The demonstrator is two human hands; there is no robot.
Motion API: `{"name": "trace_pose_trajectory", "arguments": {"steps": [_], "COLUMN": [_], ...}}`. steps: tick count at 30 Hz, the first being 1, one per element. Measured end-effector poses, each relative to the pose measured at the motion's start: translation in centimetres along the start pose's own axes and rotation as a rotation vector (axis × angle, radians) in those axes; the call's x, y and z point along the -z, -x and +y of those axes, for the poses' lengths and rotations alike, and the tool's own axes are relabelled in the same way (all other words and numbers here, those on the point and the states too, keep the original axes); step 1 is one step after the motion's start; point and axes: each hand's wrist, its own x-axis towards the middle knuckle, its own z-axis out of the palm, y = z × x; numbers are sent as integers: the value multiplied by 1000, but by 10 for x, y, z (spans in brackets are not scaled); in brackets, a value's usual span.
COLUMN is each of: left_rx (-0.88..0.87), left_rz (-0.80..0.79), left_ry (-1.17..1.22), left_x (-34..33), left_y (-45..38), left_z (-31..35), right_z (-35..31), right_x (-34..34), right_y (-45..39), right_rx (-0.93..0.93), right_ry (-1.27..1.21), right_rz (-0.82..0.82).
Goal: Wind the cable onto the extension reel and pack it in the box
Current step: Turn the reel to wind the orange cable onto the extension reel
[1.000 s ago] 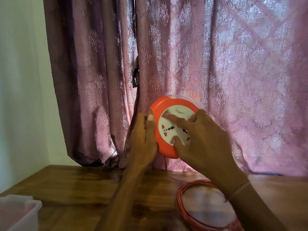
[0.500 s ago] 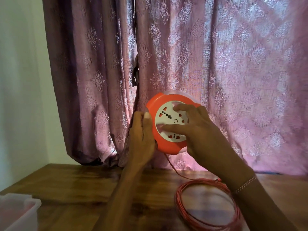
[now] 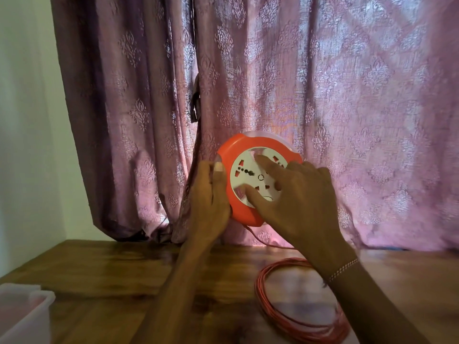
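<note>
I hold a round orange extension reel (image 3: pixel 239 207) upright in the air above the table, its white socket face (image 3: pixel 244 170) toward me. My left hand (image 3: pixel 211 197) grips its left rim. My right hand (image 3: pixel 295 202) lies on the socket face, thumb and fingers pressed on it. An orange cable (image 3: pixel 280 316) runs down from the reel's bottom to a loose coil on the table at lower right, partly hidden by my right forearm.
A translucent plastic box (image 3: pixel 22 311) stands at the table's front left corner. The wooden table (image 3: pixel 111 274) ends against a pink patterned curtain (image 3: pixel 323 95) at the back and a pale wall (image 3: pixel 24 120) on the left.
The white socket face has turned under my right hand, whose fingers have shifted round it. The reel sits slightly higher and to the left. The coil on the table shows more.
</note>
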Motion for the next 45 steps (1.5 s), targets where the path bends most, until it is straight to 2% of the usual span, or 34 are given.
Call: {"name": "trace_pose_trajectory", "arguments": {"steps": [5,8,10,13,16,20,28,34,37,41,45], "left_rx": [34,37,47,47,37,-6,-11,13,-3,-22,-39], "left_rz": [-10,-4,-9,-10,-17,-9,-8,1,0,15,12], "left_ry": [24,38,44,43,40,26,35,87,75,81,64], "left_x": [0,0,1,1,0,-2,-7,-5,-6,-6,-7], "left_y": [0,-1,-1,-1,-1,1,4,1,0,0,0], "left_z": [1,1,1,2,2,3,0,-5,-6,-7,-5], "right_z": [0,3,6,4,3,7,5,2,5,13,10], "right_x": [4,7,8,10,12,9,-2,5,8,11,13], "right_y": [-1,-2,-2,-1,-1,-1,1,1,1,0,2], "right_rx": [45,228,314,360,332,290,1,64,175,379,373], "right_ry": [-5,-94,-146,-109,-40,35,14,-82,-154,-139,-64], "right_rz": [52,146,110,-33,-95,-70,1,76,132,29,-60]}}
